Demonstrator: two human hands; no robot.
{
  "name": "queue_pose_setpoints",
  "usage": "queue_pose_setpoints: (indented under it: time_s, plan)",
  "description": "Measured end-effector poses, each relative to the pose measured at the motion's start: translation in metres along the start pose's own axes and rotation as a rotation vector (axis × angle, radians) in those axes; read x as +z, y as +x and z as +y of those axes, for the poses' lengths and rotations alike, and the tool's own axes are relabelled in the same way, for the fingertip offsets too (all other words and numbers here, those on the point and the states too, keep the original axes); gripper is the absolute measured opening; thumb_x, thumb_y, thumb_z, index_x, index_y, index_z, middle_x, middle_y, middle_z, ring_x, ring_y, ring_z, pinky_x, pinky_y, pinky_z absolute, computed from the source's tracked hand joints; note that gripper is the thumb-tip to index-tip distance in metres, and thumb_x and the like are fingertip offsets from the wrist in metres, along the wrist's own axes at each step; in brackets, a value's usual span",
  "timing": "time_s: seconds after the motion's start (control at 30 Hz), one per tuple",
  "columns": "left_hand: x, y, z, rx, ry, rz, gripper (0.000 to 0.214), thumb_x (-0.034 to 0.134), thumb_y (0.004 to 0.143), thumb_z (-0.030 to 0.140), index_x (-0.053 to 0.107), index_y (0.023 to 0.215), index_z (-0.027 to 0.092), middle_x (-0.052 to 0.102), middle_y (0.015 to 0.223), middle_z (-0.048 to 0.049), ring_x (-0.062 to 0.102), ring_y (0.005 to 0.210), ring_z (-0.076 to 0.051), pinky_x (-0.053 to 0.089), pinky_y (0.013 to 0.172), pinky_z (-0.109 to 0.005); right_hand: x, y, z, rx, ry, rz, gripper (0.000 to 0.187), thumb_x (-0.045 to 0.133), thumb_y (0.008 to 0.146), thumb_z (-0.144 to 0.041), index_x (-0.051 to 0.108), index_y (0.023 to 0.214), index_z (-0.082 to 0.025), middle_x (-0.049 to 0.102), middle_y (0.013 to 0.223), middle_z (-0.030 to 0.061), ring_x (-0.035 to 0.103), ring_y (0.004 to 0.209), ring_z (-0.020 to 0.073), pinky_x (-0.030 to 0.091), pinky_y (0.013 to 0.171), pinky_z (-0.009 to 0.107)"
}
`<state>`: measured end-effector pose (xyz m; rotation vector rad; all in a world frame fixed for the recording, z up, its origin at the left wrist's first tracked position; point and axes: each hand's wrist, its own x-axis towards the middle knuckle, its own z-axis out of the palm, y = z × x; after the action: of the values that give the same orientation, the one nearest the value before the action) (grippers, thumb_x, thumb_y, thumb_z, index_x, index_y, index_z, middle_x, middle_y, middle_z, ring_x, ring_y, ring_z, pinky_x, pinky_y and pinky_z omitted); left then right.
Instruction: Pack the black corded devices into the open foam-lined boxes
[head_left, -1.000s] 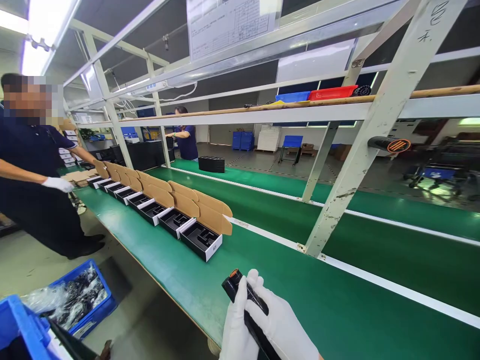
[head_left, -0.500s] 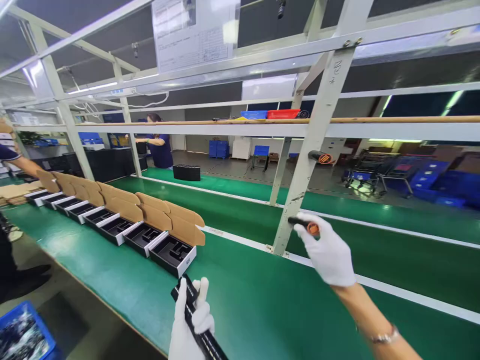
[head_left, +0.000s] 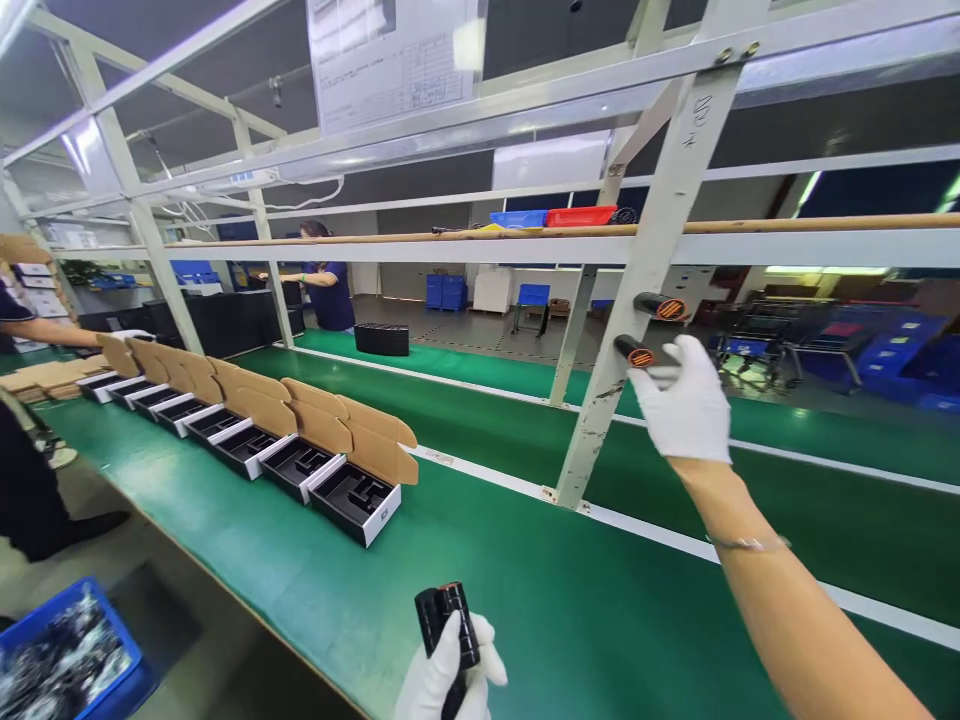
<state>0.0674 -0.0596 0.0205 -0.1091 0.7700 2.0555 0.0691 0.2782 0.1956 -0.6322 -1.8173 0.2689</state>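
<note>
My left hand [head_left: 448, 678], in a white glove, is closed around a black device with an orange tip [head_left: 448, 618] at the bottom edge, above the green belt [head_left: 525, 570]. My right hand [head_left: 682, 405], also gloved, is raised beside the slanted white frame post [head_left: 637, 290] and grips a black cylinder with an orange end [head_left: 634, 352]. A second black cylinder with an orange end [head_left: 660, 306] sticks out from the post just above it.
A row of several open cardboard boxes with black inserts [head_left: 247, 430] runs along the belt to the left. A co-worker's arm [head_left: 45, 330] reaches the far boxes. A blue bin [head_left: 67, 650] sits on the floor. Another person [head_left: 322, 285] stands beyond. Red and blue trays [head_left: 555, 216] rest on the shelf.
My right hand rose with the orange-ended cylinder, from low beside the post up toward the one mounted on it. My left hand turned its device more upright.
</note>
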Motion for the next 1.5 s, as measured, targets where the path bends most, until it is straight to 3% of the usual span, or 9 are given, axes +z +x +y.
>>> queue_pose_setpoints:
  time_s: [0.1,0.23,0.33,0.63,0.83,0.93,1.13,1.3,1.5]
  plan:
    - [0.011,-0.002,0.002,0.089,0.108,-0.033,0.052,0.086,0.06,0.056,0.073,0.081,0.011,0.069,0.063,-0.0054,0.042,0.042,-0.002,0.027,0.043,-0.015,-0.02,-0.058,-0.034,0.188,0.132,-0.264,0.042,0.052,0.082,-0.056,0.064,0.107,-0.024,0.071,0.106,0.009,0.064,0.092,0.0289,0.049,0.088,0.044]
    - [0.013,0.004,-0.002,0.169,0.305,-0.055,0.057,0.082,0.062,0.063,0.072,0.081,0.01,0.069,0.067,-0.0091,0.046,0.05,-0.008,0.037,0.053,-0.022,-0.035,-0.139,-0.09,0.133,0.328,-1.211,0.03,0.058,0.078,-0.042,0.069,0.098,-0.023,0.069,0.089,0.0034,0.064,0.082,0.0224,0.05,0.076,0.034]
    - [0.009,0.01,-0.006,0.277,0.538,-0.05,0.071,0.077,0.057,0.075,0.075,0.086,0.01,0.07,0.071,-0.0125,0.059,0.069,-0.022,0.047,0.072,-0.034,-0.035,-0.169,-0.115,0.061,0.363,-1.455,0.018,0.06,0.073,-0.029,0.069,0.088,-0.023,0.066,0.085,0.0003,0.061,0.076,0.0178,0.047,0.07,0.028]
    - [-0.007,0.01,0.008,0.237,0.455,0.103,0.071,0.076,0.057,0.076,0.07,0.088,0.012,0.061,0.052,-0.002,0.042,0.041,-0.009,0.034,0.043,-0.024,-0.04,-0.173,-0.101,0.097,0.397,-1.18,0.014,0.052,0.082,-0.034,0.061,0.08,-0.023,0.065,0.082,0.0008,0.059,0.074,0.0188,0.049,0.07,0.031]
    - [-0.019,0.004,0.05,0.291,0.089,0.216,0.071,0.079,0.063,0.067,0.062,0.109,0.016,0.073,0.097,-0.0084,0.025,0.032,0.004,0.021,0.032,-0.015,-0.015,-0.086,-0.006,-0.003,0.067,-0.127,0.039,0.056,0.081,-0.056,0.065,0.095,-0.021,0.066,0.098,0.0119,0.06,0.094,0.0311,0.048,0.087,0.046]
    - [-0.015,0.005,0.053,0.309,-0.039,0.154,0.058,0.083,0.064,0.057,0.063,0.102,0.018,0.073,0.088,-0.0023,0.027,0.031,0.005,0.024,0.031,-0.011,0.009,-0.036,0.031,-0.198,-0.017,0.08,0.04,0.053,0.087,-0.053,0.064,0.103,-0.018,0.066,0.102,0.0153,0.058,0.104,0.0321,0.046,0.093,0.048]
    - [-0.007,0.014,0.047,0.256,-0.198,-0.014,0.036,0.077,0.078,0.047,0.066,0.094,0.017,0.075,0.079,-0.0021,0.031,0.026,0.003,0.028,0.029,-0.009,0.045,0.004,0.051,-0.278,-0.07,0.044,0.039,0.048,0.088,-0.048,0.062,0.103,-0.015,0.064,0.104,0.0184,0.057,0.106,0.0326,0.049,0.092,0.048]
    - [0.016,0.017,0.059,0.321,-0.322,0.057,0.031,0.052,0.097,0.043,0.063,0.088,0.015,0.066,0.064,0.0009,0.027,0.026,0.002,0.024,0.028,-0.011,0.02,-0.029,0.029,-0.071,-0.012,-0.009,0.046,0.053,0.081,-0.05,0.06,0.112,-0.016,0.062,0.115,0.02,0.06,0.102,0.0332,0.047,0.094,0.049]
    - [0.049,0.019,0.069,0.513,-0.309,0.123,0.031,0.07,0.085,0.047,0.059,0.089,0.017,0.051,0.06,0.009,0.023,0.032,0.003,0.022,0.031,-0.011,-0.035,-0.148,-0.055,0.125,0.259,-0.944,0.032,0.046,0.084,-0.053,0.064,0.078,-0.027,0.071,0.085,0.0028,0.065,0.083,0.0254,0.052,0.08,0.037]
